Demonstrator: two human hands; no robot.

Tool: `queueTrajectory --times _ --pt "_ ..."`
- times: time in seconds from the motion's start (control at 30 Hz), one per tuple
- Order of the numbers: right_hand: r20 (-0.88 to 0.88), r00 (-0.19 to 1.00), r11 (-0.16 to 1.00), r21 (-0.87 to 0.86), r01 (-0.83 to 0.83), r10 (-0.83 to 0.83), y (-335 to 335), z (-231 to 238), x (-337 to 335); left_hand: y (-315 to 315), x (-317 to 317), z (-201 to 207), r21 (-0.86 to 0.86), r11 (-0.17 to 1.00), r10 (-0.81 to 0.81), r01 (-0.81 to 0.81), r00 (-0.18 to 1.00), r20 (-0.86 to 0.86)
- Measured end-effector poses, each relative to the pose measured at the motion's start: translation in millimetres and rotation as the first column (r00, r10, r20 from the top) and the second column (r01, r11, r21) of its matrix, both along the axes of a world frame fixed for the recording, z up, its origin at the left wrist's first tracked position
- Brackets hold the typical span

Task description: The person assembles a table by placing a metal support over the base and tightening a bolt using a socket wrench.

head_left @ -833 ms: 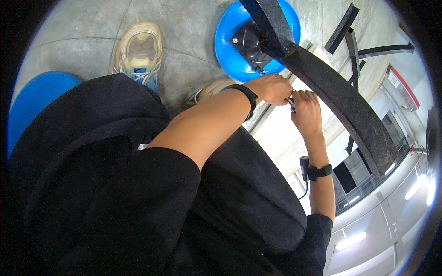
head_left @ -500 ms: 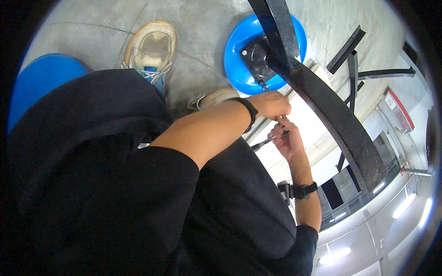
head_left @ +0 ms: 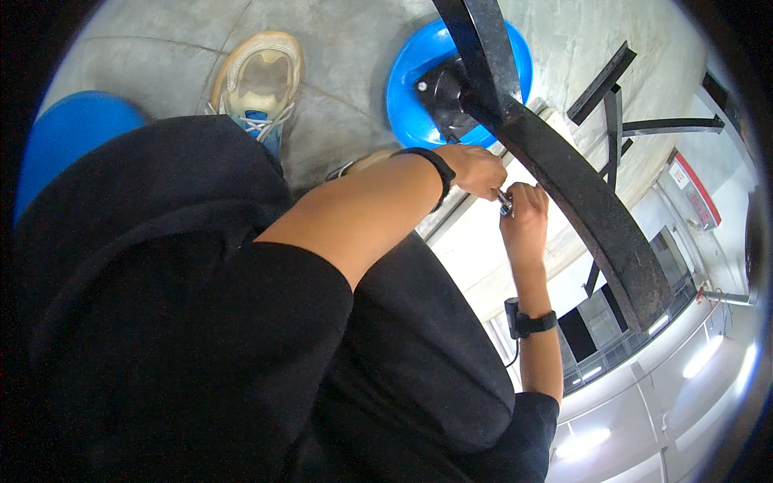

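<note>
My left hand is closed round the shaft of a metal socket wrench, near the corner of a black mounting plate on the underside of a round blue seat. The wrench's shiny head shows between my two hands. My right hand has its fingers curled at that head; the handle is hidden behind them. A dark shaft end shows beyond my left hand at the plate, where I cannot tell how it meets the bolt. A curved black metal leg passes beside both hands.
More black metal bars stand to the right. A second blue round surface is at the left. My shoe rests on the grey concrete floor. A white surface lies beneath my hands.
My right hand has swung upward and right, turning over. The dark handle that stuck out lower left from it no longer shows. My left hand stays by the plate.
</note>
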State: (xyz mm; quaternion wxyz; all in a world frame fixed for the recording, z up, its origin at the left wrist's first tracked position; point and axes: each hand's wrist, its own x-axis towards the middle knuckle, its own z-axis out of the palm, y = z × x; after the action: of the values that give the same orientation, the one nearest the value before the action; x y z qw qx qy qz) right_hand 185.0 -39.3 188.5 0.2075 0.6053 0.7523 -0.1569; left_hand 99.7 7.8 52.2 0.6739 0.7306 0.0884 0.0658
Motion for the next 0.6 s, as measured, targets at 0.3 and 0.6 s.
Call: queueTrajectory --times 0.3,0.6 --pt "0.078 0.959 0.942 -0.179 0.284 -0.274 -4.5 -1.8 -1.3 -20.2 -7.5 -3.1 -0.006 0.99 0.143 -0.143 0.99 0.002" --pt "0.164 0.973 0.946 0.255 -0.199 0.16 4.4 -8.2 114.0 -13.6 -11.5 -1.4 -0.013 0.994 0.11 -0.111 0.993 -0.029"
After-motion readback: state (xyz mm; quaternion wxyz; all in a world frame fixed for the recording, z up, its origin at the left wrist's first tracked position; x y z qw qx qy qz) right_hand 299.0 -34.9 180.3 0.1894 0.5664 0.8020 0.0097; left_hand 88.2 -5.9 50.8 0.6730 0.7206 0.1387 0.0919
